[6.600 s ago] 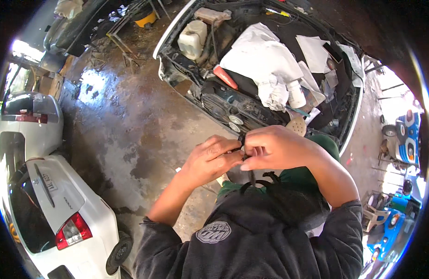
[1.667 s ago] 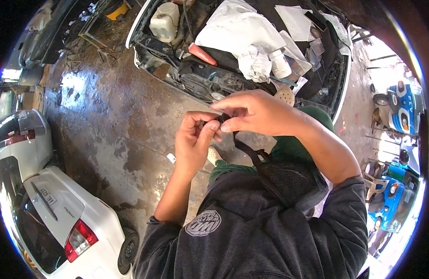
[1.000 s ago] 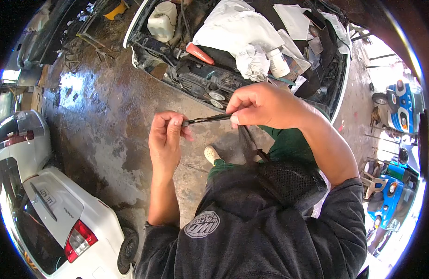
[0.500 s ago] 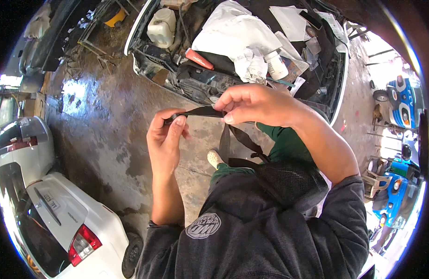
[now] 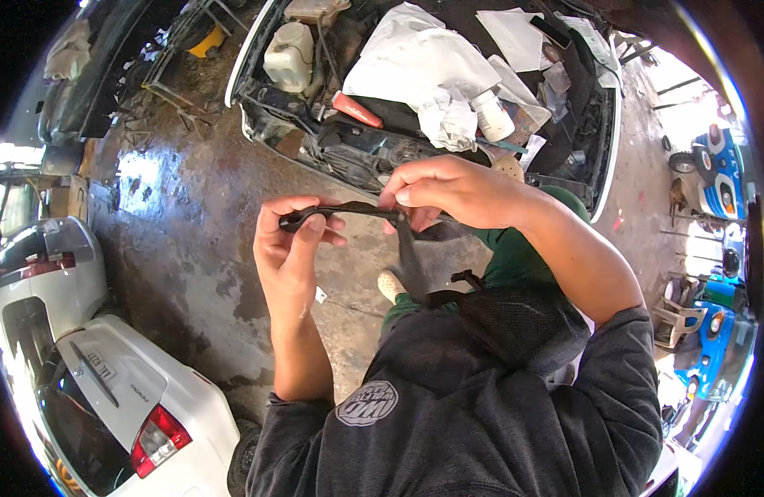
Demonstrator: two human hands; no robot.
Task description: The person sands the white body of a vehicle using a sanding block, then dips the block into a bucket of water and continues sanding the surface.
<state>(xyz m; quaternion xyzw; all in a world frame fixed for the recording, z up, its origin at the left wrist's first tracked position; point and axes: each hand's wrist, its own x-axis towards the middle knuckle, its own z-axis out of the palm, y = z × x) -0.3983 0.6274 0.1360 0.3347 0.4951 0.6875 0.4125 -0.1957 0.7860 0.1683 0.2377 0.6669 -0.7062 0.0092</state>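
A black strap [image 5: 357, 208] is stretched roughly level between my two hands, over the floor in front of me. My left hand [image 5: 289, 244] is closed on its left end, thumb against fingers. Farther right, my right hand [image 5: 452, 192] pinches the strap between thumb and fingertips. From there a length of strap hangs toward a black mesh bag [image 5: 527, 327] lying against my front and lap. The grip of my right fingertips is partly hidden by the hand itself.
Ahead lies a vehicle's open front bay with a white jug [image 5: 288, 58], red tube [image 5: 357, 108], white sheet [image 5: 411, 54], crumpled paper [image 5: 447, 120], white bottle [image 5: 492, 116] and dark phone [image 5: 550, 32]. A white car [image 5: 154, 373] stands left; blue vehicles [image 5: 707, 348] stand right.
My left hand has shifted slightly left and turned, with more fingers showing beneath the strap. The right fingers have changed their hold, and the hanging strap has swung.
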